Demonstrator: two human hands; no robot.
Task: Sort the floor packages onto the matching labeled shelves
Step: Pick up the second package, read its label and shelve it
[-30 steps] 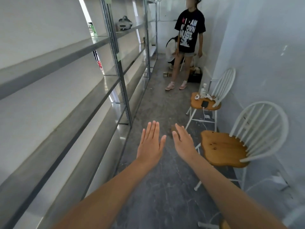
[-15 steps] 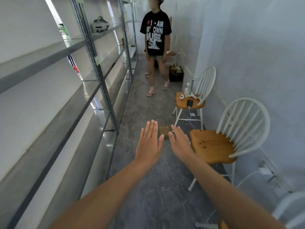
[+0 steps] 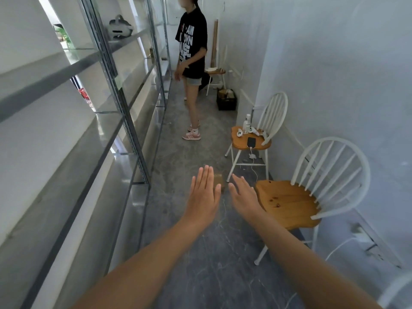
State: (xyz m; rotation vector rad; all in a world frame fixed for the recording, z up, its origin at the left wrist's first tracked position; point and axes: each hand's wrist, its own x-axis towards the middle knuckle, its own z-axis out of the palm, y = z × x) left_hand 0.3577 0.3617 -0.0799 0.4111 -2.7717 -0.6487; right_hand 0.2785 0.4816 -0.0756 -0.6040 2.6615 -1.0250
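A small brown cardboard package (image 3: 219, 181) lies on the grey floor, partly hidden behind my fingers. My left hand (image 3: 204, 195) is stretched out flat with fingers apart, just left of the package and holding nothing. To the package's right my right hand (image 3: 243, 196) is also flat and empty. Long metal shelves (image 3: 104, 150) run along the left wall, with a small green label (image 3: 118, 82) on one upright. Another small package (image 3: 152, 55) sits on a far shelf.
A person in a black T-shirt (image 3: 192, 63) stands in the aisle ahead. Two white chairs with wooden seats line the right wall: the near chair (image 3: 287, 201) and a far chair (image 3: 252, 142) holding a phone and controllers. A black crate (image 3: 226, 100) sits beyond. A headset (image 3: 119, 26) rests on an upper shelf.
The view has moved forward down the aisle, so the chairs and package lie nearer. The person ahead has turned sideways towards the shelves. My hands stay outstretched and empty.
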